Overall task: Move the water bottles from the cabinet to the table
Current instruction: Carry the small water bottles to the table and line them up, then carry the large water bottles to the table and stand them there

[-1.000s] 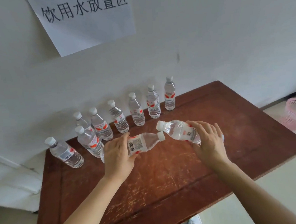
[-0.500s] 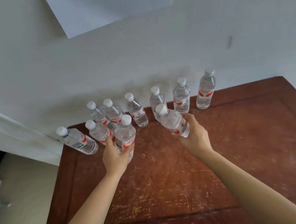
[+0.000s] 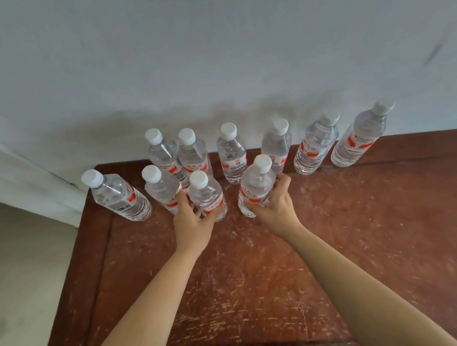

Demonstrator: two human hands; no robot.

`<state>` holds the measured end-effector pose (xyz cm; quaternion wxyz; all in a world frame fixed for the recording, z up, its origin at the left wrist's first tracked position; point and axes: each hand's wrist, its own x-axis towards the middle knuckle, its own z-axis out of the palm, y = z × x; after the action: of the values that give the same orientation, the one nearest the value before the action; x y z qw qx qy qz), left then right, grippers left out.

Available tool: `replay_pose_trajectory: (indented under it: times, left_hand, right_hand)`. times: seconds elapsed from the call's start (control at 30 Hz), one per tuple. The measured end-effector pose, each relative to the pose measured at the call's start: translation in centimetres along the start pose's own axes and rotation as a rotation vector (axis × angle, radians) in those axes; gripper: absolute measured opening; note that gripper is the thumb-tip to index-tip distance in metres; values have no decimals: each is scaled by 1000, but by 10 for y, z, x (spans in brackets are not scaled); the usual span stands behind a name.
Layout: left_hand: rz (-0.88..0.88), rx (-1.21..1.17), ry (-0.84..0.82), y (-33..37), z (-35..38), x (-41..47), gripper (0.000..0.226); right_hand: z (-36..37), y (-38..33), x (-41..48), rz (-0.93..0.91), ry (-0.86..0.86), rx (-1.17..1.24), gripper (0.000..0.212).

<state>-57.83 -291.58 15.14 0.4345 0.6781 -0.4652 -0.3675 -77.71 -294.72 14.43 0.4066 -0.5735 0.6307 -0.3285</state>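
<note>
**Spotter:** Your left hand [image 3: 191,223] is curled round the front-left bottle [image 3: 207,200], which is upright at the back of the bench [image 3: 365,215]. I cannot tell whether its base has touched down.

**Operator:** What's the risk?

**Spotter:** The neighbour bottle [image 3: 161,187] stands against your fingers at ten o'clock. Spread them wide and you could knock it into the corner bottle [image 3: 118,197] at nine o'clock, close to the bench edge.

**Operator:** And the other side?

**Spotter:** Your right hand [image 3: 276,204] grips the front-right bottle [image 3: 256,187], which looks tilted toward twelve o'clock. Release it before it stands flat and it may tip into the back row [image 3: 231,155], just beside it.
</note>
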Motion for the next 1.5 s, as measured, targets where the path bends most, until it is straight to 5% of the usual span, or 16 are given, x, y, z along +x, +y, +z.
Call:
replay_pose_trajectory:
  times: [0.3, 0.67, 0.93, 1.27, 1.5]
  left_hand:
    - [97, 88, -76, -6, -12, -2, 78]
    - [9, 500, -127, -11, -49, -56, 37]
    - [48, 585, 308, 30, -85, -121, 24]
    - [-425, 748, 732, -4, -192, -360, 23]
    - [-719, 755, 1185, -16, -300, -594, 27]
  right_hand:
    - [10, -4, -7, 40, -76, -64, 80]
    - [-31, 15, -73, 178, -136, -323, 60]
    - [-53, -44, -71, -139, -203, -266, 45]
    - [89, -78, -202, -438, -790, -225, 31]
    - [213, -161, -398, -806, -1125, -173, 32]
